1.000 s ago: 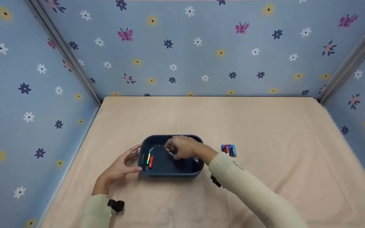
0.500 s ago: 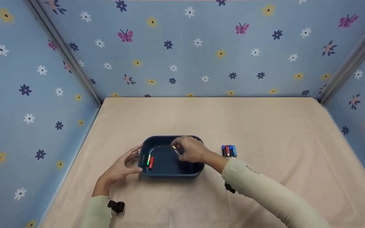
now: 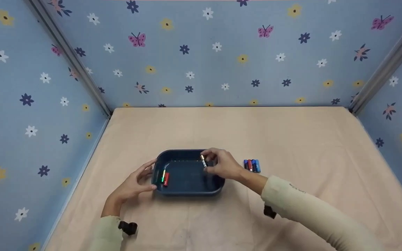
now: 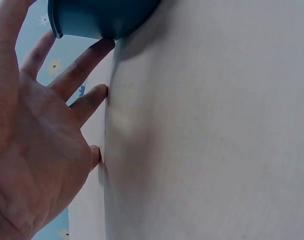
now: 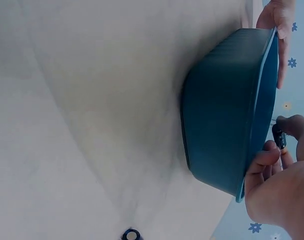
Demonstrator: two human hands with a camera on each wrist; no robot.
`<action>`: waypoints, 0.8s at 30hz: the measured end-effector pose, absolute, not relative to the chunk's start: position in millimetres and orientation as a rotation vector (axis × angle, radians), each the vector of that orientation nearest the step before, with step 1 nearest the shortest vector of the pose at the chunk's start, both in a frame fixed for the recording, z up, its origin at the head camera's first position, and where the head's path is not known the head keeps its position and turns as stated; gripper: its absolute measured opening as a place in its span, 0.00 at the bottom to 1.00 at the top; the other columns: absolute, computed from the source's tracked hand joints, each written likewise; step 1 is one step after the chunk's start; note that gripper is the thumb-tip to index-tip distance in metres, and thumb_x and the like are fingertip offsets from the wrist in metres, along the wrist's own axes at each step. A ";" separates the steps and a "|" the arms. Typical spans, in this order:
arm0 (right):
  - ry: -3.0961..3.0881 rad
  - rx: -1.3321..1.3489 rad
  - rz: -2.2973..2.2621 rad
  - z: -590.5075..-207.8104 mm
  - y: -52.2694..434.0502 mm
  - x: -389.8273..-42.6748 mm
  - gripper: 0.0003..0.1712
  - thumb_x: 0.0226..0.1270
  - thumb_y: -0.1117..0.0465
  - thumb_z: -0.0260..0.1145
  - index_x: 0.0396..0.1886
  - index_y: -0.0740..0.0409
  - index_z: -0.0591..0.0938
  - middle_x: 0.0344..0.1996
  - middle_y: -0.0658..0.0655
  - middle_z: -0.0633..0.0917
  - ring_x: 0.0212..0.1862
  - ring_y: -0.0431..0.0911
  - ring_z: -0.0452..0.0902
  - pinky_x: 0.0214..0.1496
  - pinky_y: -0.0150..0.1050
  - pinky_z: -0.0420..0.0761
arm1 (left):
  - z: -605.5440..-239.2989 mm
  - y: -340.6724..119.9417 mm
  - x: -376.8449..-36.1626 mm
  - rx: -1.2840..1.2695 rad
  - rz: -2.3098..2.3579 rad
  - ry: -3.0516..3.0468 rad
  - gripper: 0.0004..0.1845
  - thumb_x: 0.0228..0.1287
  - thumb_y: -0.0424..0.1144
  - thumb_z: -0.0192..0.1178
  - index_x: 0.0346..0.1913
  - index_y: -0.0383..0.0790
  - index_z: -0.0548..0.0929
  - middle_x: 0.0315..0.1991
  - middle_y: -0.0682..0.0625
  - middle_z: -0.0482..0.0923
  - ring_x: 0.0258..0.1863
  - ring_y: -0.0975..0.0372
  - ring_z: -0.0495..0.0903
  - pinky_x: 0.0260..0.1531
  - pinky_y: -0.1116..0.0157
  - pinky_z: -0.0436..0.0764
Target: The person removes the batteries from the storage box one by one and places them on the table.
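A dark blue rectangular basin stands on the cloth-covered table. My right hand is over its right part and pinches a battery, white and dark with a gold-coloured end, between thumb and fingers. In the right wrist view this battery is at rim height, its dark side showing. My left hand spreads round the basin's left end, thumb near the front corner and fingers near the back one. The left wrist view shows those fingers fairly straight, a fingertip against the basin wall. Inside, at the left, lie a red battery and a green one.
Right of the basin, several blue and red batteries lie side by side on the beige cloth. Blue flowered panels enclose the table at the back and both sides. A black wrist camera sits on the left sleeve.
My right hand has moved right and lifted from the basin's middle, holding the battery, which now shows more. My left hand and the other batteries have stayed put.
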State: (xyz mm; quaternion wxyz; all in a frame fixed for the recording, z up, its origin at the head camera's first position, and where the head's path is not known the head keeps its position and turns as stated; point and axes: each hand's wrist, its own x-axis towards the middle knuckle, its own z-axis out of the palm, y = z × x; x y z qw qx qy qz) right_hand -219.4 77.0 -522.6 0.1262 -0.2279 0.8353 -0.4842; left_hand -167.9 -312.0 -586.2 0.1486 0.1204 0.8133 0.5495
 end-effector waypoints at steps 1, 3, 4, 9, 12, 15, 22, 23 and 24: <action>2.432 -0.650 -1.425 -522.6 79.6 -219.2 0.30 0.64 0.70 0.79 0.67 0.65 0.87 0.48 0.64 0.89 0.42 0.44 0.78 0.45 0.30 0.77 | -586.0 -311.8 -168.0 0.340 1.580 2.339 0.52 0.72 0.34 0.77 0.92 0.51 0.60 0.89 0.35 0.64 0.87 0.34 0.65 0.86 0.23 0.51; 2.425 -0.636 -1.458 -522.6 84.5 -218.7 0.29 0.64 0.70 0.80 0.66 0.67 0.86 0.48 0.65 0.89 0.41 0.44 0.77 0.45 0.30 0.77 | -585.7 -311.7 -168.2 0.329 1.570 2.346 0.52 0.71 0.34 0.78 0.92 0.52 0.61 0.89 0.36 0.65 0.87 0.34 0.65 0.86 0.22 0.50; 2.420 -0.629 -1.472 -522.8 86.8 -218.4 0.29 0.64 0.70 0.80 0.66 0.67 0.86 0.48 0.65 0.89 0.40 0.43 0.77 0.45 0.29 0.77 | -585.7 -311.8 -168.3 0.326 1.564 2.348 0.52 0.71 0.34 0.78 0.92 0.52 0.61 0.89 0.36 0.65 0.87 0.35 0.65 0.86 0.22 0.50; 2.370 -0.597 -1.578 -524.0 99.0 -216.1 0.30 0.63 0.73 0.79 0.66 0.69 0.86 0.47 0.66 0.88 0.38 0.40 0.76 0.42 0.27 0.77 | -585.4 -312.2 -168.7 0.327 1.546 2.355 0.53 0.71 0.35 0.78 0.92 0.52 0.60 0.89 0.36 0.64 0.87 0.35 0.65 0.86 0.22 0.50; 2.336 -0.568 -1.644 -524.0 106.9 -214.8 0.31 0.64 0.74 0.78 0.67 0.71 0.85 0.46 0.64 0.87 0.36 0.40 0.75 0.39 0.26 0.76 | -585.5 -312.7 -168.3 0.338 1.556 2.349 0.53 0.71 0.34 0.78 0.92 0.52 0.60 0.89 0.35 0.64 0.87 0.34 0.65 0.86 0.22 0.51; 2.329 -0.526 -1.672 -524.0 116.4 -213.5 0.32 0.64 0.73 0.78 0.69 0.71 0.83 0.46 0.61 0.87 0.33 0.39 0.75 0.35 0.26 0.75 | -585.4 -312.9 -168.1 0.337 1.555 2.347 0.53 0.72 0.34 0.78 0.92 0.52 0.60 0.89 0.36 0.64 0.87 0.35 0.65 0.85 0.22 0.51; 2.381 -0.451 -1.658 -524.5 143.6 -210.8 0.34 0.65 0.73 0.78 0.71 0.71 0.82 0.48 0.66 0.88 0.30 0.35 0.74 0.32 0.25 0.73 | -585.2 -312.4 -168.0 0.306 1.532 2.355 0.52 0.71 0.37 0.79 0.92 0.54 0.61 0.88 0.35 0.67 0.87 0.36 0.66 0.86 0.22 0.47; 2.386 -0.445 -1.653 -525.3 147.7 -210.7 0.34 0.65 0.74 0.78 0.71 0.72 0.82 0.49 0.67 0.88 0.30 0.35 0.74 0.32 0.25 0.73 | -585.4 -312.4 -168.1 0.302 1.527 2.356 0.52 0.71 0.37 0.79 0.92 0.55 0.61 0.87 0.35 0.67 0.87 0.36 0.66 0.86 0.22 0.47; 2.389 -0.439 -1.651 -526.5 151.9 -210.8 0.34 0.65 0.74 0.78 0.71 0.72 0.82 0.49 0.68 0.88 0.30 0.35 0.74 0.32 0.25 0.73 | -585.6 -312.3 -168.2 0.299 1.523 2.357 0.52 0.71 0.38 0.79 0.92 0.55 0.61 0.87 0.35 0.68 0.87 0.36 0.66 0.86 0.22 0.46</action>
